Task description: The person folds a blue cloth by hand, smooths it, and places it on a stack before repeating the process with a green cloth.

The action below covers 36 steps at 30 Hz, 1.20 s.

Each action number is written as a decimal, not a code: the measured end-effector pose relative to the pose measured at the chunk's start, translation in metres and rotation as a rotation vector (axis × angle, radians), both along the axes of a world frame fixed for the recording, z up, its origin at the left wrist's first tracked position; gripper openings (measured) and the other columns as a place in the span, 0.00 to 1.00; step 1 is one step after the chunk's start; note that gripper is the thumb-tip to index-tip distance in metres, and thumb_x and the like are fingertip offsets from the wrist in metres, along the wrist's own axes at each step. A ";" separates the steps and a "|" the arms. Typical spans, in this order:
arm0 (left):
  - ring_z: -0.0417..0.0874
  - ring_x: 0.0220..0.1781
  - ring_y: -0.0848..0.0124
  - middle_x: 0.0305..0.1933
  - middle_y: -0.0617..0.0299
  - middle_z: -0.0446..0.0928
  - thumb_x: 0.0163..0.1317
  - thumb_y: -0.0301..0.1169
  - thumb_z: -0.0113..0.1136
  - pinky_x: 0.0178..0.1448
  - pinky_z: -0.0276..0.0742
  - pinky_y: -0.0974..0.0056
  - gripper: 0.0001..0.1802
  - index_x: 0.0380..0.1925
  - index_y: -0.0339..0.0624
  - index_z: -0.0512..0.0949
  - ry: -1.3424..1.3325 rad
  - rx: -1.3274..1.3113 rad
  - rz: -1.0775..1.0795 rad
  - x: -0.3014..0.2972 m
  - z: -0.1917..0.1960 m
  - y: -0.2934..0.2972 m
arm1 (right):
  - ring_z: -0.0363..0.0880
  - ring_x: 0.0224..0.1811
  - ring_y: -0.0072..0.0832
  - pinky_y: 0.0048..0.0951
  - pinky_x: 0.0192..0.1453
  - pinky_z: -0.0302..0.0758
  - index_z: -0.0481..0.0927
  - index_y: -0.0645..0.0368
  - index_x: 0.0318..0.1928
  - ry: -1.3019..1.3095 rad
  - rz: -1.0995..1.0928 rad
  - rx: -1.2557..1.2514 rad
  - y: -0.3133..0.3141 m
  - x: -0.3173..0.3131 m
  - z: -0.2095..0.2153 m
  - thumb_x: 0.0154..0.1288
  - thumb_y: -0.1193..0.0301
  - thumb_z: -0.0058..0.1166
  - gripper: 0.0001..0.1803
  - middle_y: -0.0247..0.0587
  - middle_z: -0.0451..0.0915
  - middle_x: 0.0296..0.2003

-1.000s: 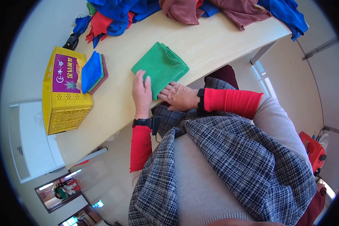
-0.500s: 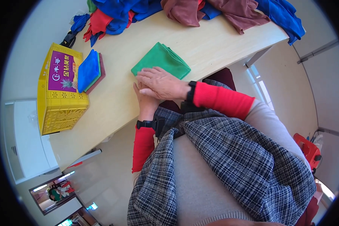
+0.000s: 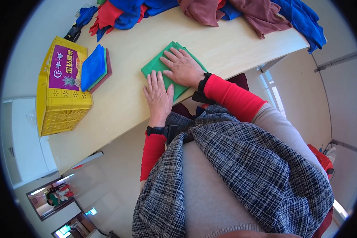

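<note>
A folded green cloth (image 3: 156,63) lies on the pale wooden table near its front edge. My right hand (image 3: 182,68) rests flat on top of it with fingers spread. Beside it, my left hand (image 3: 159,95) lies palm down, its outstretched fingertips on the cloth's near left part. Neither hand grips anything. To the left, a small stack of folded cloths leans on a yellow basket: a blue cloth (image 3: 93,68) in front, with green and brown-red edges showing behind it.
The yellow plastic basket (image 3: 65,104), with a purple label, stands at the table's left end. Along the far edge lie heaped loose cloths: blue ones (image 3: 125,16), a red one (image 3: 108,16) and brownish ones (image 3: 258,18). Another blue cloth (image 3: 303,23) hangs over the far right corner.
My hands, one over the other at the cloth's near left corner before, have come apart. Both now lie spread on the green cloth, the right one farther up and to the right.
</note>
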<state>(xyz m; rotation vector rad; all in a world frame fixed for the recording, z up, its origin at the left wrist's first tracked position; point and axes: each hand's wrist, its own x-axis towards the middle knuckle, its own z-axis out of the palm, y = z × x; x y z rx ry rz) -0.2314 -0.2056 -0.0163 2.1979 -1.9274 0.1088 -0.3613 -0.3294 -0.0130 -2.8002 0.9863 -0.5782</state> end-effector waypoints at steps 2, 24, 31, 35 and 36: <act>0.50 0.83 0.51 0.81 0.50 0.54 0.73 0.48 0.51 0.79 0.49 0.34 0.37 0.74 0.37 0.60 0.015 -0.005 0.004 0.000 0.003 0.003 | 0.55 0.79 0.43 0.48 0.81 0.49 0.67 0.54 0.73 0.030 -0.044 -0.008 -0.001 -0.002 0.002 0.78 0.48 0.38 0.33 0.44 0.65 0.74; 0.58 0.80 0.57 0.77 0.54 0.62 0.73 0.45 0.50 0.79 0.51 0.38 0.32 0.71 0.41 0.65 0.046 -0.086 0.028 0.038 -0.009 -0.030 | 0.59 0.77 0.50 0.56 0.78 0.55 0.67 0.56 0.71 0.011 0.167 -0.025 -0.014 0.015 -0.006 0.76 0.49 0.41 0.33 0.47 0.67 0.72; 0.61 0.78 0.55 0.75 0.53 0.65 0.69 0.46 0.56 0.77 0.54 0.38 0.33 0.68 0.39 0.69 0.087 -0.240 -0.089 0.020 0.012 0.016 | 0.58 0.77 0.52 0.54 0.78 0.54 0.66 0.56 0.72 0.071 0.077 -0.022 -0.023 -0.007 0.007 0.77 0.50 0.43 0.32 0.49 0.66 0.72; 0.63 0.78 0.54 0.74 0.50 0.66 0.65 0.38 0.62 0.79 0.57 0.44 0.33 0.68 0.38 0.69 0.174 -0.194 -0.176 -0.009 0.014 0.045 | 0.59 0.77 0.51 0.56 0.78 0.54 0.69 0.58 0.70 -0.064 0.136 -0.028 0.003 -0.007 0.011 0.76 0.50 0.44 0.32 0.50 0.67 0.72; 0.65 0.76 0.54 0.72 0.50 0.68 0.64 0.36 0.63 0.77 0.61 0.47 0.33 0.67 0.38 0.69 0.153 -0.226 -0.160 -0.012 0.009 0.045 | 0.59 0.77 0.51 0.56 0.78 0.54 0.69 0.58 0.70 -0.063 0.139 -0.024 0.007 -0.007 0.010 0.76 0.50 0.44 0.32 0.50 0.67 0.72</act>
